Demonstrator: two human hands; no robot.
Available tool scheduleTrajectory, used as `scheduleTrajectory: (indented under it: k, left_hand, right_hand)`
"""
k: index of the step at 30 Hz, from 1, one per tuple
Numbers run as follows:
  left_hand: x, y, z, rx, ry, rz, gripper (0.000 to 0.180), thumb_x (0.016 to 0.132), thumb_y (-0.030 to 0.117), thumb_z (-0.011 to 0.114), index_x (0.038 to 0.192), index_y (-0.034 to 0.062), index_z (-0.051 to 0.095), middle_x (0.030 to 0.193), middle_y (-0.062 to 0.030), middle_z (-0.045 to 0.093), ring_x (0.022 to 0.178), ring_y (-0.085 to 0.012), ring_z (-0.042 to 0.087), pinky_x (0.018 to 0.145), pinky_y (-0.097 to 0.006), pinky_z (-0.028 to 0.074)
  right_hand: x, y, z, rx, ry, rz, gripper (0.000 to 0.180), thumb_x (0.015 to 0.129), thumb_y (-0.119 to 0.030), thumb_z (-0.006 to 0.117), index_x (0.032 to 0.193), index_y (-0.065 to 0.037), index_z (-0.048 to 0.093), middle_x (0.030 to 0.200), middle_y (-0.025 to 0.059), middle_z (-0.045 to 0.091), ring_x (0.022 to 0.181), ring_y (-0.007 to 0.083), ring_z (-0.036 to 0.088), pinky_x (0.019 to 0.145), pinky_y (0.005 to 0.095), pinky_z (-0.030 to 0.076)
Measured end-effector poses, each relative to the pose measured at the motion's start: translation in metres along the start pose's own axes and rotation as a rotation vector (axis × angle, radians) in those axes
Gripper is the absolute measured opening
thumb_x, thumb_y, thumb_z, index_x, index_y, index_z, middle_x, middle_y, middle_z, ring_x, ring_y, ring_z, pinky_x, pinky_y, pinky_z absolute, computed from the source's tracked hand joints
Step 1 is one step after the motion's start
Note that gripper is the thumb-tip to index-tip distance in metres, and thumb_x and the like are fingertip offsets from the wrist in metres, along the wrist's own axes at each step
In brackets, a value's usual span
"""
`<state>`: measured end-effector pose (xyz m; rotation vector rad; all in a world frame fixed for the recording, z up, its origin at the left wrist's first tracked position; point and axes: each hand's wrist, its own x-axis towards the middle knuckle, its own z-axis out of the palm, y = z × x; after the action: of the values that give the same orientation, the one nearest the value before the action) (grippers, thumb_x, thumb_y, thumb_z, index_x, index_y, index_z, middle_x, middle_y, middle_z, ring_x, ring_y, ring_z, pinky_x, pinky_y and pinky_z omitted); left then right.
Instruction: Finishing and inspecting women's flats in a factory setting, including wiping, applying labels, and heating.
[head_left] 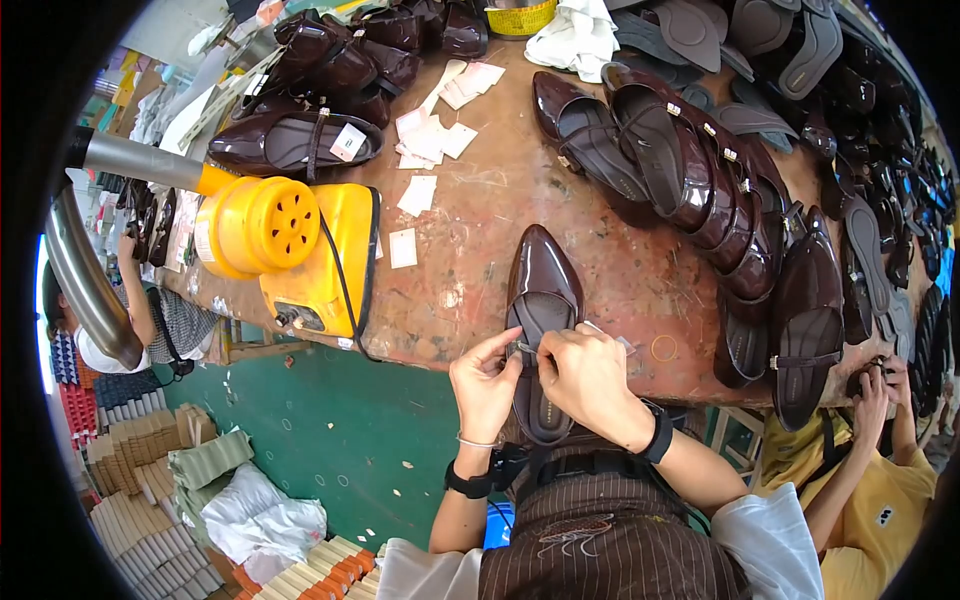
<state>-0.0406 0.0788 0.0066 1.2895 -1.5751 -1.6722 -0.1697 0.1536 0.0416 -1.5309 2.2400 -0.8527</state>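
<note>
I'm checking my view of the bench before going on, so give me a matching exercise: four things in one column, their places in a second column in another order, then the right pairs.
Things:
1. pointed brown shoe
2. yellow machine
3. white paper tags
4. row of glossy brown shoes

Places:
A. far middle of the bench, scattered
B. under the left hand and right hand, at the near edge
C. right part of the bench, overlapping one another
D. left edge of the bench

Pairs: 1-B, 2-D, 3-A, 4-C
</note>
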Motion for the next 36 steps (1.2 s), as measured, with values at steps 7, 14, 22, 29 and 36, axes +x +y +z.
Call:
scheduleTrajectory:
  k: [7,14,22,29,36]
  left_hand:
    - [-0.001,0.004,0.002,0.065,0.014,-0.025,0.032,0.081,-0.011,0.062,0.111,-0.0051,0.069,0.097,-0.0059,0.071,0.079,-0.008,0.063,0.07,-0.022,0.052]
    - [-0.006,0.017,0.008,0.516,0.116,0.28,0.023,0.082,-0.004,0.067,0.104,-0.003,0.071,0.083,-0.0146,0.073,0.066,-0.0114,0.066,0.062,-0.026,0.053]
    - [-0.005,0.027,0.008,0.56,0.072,0.296,0.008,0.087,-0.001,0.061,0.093,-0.0008,0.055,0.077,-0.0219,0.066,0.072,-0.0402,0.066,0.062,-0.042,0.05]
    - [-0.005,0.037,0.009,0.681,0.131,0.149,0.006,0.089,0.0,0.059,0.092,0.001,0.054,0.083,-0.0218,0.066,0.076,-0.0411,0.065,0.064,-0.042,0.05]
    - [0.003,0.021,0.005,-0.123,0.088,0.103,0.004,0.096,0.004,0.058,0.094,0.0013,0.059,0.099,-0.0085,0.068,0.064,-0.0025,0.052,0.053,-0.016,0.038]
  right_hand:
    - [0.001,-0.002,0.006,-0.02,0.046,0.024,0.006,0.072,-0.008,0.066,0.071,-0.005,0.061,0.07,0.0112,0.065,0.07,0.0287,0.063,0.062,0.0404,0.051]
    - [-0.004,0.007,0.017,0.049,0.166,0.028,0.005,0.073,-0.008,0.067,0.072,-0.007,0.063,0.07,0.0096,0.065,0.068,0.0274,0.063,0.061,0.0396,0.05]
    - [0.0,0.0,0.006,-0.129,0.093,-0.104,0.005,0.069,-0.004,0.066,0.072,-0.006,0.064,0.069,0.0096,0.062,0.069,0.0287,0.063,0.063,0.0384,0.051]
    - [0.024,0.021,-0.043,0.037,-0.008,-0.157,0.007,0.073,-0.008,0.07,0.08,-0.006,0.072,0.071,0.0083,0.068,0.069,0.0276,0.061,0.059,0.0379,0.048]
    - [0.043,0.04,-0.065,0.944,-0.587,0.284,0.027,0.095,-0.027,0.064,0.095,0.0,0.071,0.077,0.0023,0.068,0.081,0.0075,0.058,0.079,0.0262,0.045]
